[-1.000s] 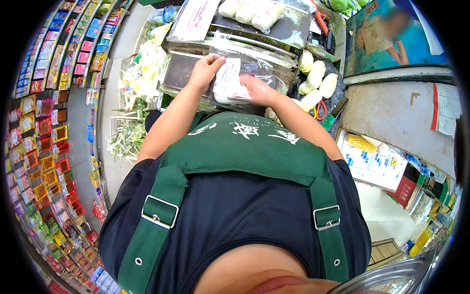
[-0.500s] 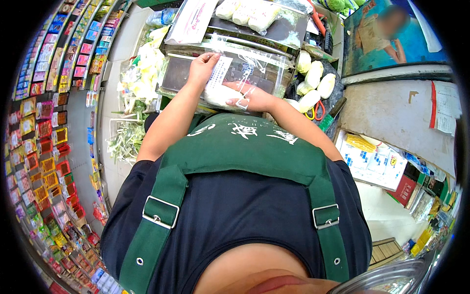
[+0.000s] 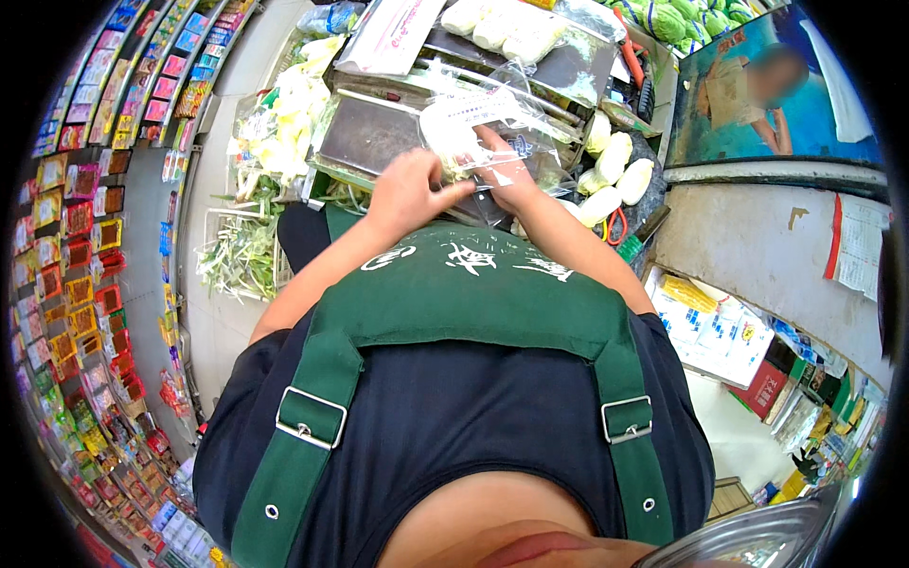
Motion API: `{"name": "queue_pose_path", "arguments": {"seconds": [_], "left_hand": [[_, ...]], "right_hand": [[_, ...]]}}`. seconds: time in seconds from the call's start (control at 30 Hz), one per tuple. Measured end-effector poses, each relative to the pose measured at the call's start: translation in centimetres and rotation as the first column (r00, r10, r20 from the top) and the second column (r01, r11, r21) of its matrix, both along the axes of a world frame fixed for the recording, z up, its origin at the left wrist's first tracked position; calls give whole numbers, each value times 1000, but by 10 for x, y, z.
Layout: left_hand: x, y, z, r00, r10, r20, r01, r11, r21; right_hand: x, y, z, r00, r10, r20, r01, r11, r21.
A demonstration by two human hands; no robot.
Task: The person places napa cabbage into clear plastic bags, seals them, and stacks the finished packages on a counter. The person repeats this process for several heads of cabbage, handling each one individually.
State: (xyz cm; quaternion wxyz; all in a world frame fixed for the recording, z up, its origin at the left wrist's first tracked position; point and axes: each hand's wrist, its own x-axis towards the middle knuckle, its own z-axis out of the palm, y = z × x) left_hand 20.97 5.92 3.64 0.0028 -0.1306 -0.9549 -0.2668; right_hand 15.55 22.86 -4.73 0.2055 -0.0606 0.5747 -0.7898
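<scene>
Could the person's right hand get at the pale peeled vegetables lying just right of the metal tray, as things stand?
Probably yes, once freed: the right hand grips the clear plastic bag, and the pale peeled vegetables lie uncovered just beside it.

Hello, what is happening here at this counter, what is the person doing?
A person in a green apron holds a clear plastic bag of pale vegetable pieces over a metal tray. The left hand and right hand both grip the bag near its lower end. More pale peeled vegetables lie to the right.
</scene>
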Motion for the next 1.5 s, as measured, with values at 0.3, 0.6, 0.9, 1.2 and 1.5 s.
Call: {"name": "queue_pose_path", "arguments": {"seconds": [0.3,0.6,0.9,1.2,1.5], "left_hand": [[34,-18,-85,637,-67,768,-557,649,519],[41,-19,-87,677,-58,733,-517,671,531],[33,-19,-86,769,-97,632,-326,790,519],[27,-59,-10,781,-405,475,1,761,648],[-58,-111,-33,867,-24,498,-397,571,718]], "right_hand": [[20,-35,8,995,94,38,-97,992,76],[20,-65,44,951,309,-27,-257,832,491],[14,-74,3,959,258,117,-265,963,55],[11,-61,2,916,362,-173,-302,906,298],[13,-56,9,802,433,-411,-259,873,413]]}}
